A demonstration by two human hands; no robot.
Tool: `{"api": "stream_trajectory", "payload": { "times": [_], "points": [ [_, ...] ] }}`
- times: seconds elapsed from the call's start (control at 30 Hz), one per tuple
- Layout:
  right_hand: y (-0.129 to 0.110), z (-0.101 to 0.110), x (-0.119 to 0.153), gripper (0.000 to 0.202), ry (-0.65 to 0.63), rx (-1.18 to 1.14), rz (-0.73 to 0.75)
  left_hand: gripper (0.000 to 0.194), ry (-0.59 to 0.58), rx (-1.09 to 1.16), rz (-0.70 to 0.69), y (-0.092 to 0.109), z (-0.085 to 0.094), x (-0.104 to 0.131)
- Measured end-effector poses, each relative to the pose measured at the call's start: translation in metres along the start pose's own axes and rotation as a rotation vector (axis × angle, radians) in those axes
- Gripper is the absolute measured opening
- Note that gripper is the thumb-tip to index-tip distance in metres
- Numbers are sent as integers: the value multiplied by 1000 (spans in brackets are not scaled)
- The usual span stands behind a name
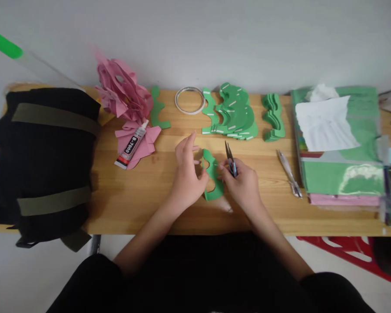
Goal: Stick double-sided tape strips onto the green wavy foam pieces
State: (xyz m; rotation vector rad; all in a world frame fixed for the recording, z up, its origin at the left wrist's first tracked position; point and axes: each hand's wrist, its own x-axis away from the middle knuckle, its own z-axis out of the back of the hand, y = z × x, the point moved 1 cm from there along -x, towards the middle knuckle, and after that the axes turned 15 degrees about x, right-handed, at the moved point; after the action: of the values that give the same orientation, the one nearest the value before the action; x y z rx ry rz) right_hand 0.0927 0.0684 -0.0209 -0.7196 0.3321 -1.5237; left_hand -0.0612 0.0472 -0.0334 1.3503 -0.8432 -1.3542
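A green wavy-edged cut-out (217,188) lies on the wooden table between my hands. My left hand (188,167) has its thumb against the left side of the cut-out, with the index finger raised and the other fingers partly behind the edge. In my right hand (244,180) are dark-tipped tweezers (230,156), their tips pointing away from me. The right thumb and index finger pinch close together at the cut-out's right edge, where a thin white sliver shows. Behind them spreads a pile of green cut-outs (239,111) bearing short white strips.
A roll of tape (176,101) and another green piece (156,111) lie at the back. Left are pink paper shapes (124,89), a glue tube (132,145) and a black bag (48,161). Right are stacked green cut-outs (273,117), a pen (289,173) and a green packet (342,176).
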Motion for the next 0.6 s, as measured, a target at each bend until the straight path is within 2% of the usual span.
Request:
{"api": "stream_trajectory", "payload": {
  "times": [0.23, 0.43, 0.6],
  "points": [
    [-9, -5, -2, 18, 15, -200, -77, 89, 64, 62, 158, -2, 0, 3],
    [-12, -14, -7, 19, -39, -308, -160, 89, 96, 88, 205, -1, 2, 4],
    [-14, -13, -13, 17, -76, -318, -216, 89, 99, 105, 217, 3, 3, 5]
  ]
}}
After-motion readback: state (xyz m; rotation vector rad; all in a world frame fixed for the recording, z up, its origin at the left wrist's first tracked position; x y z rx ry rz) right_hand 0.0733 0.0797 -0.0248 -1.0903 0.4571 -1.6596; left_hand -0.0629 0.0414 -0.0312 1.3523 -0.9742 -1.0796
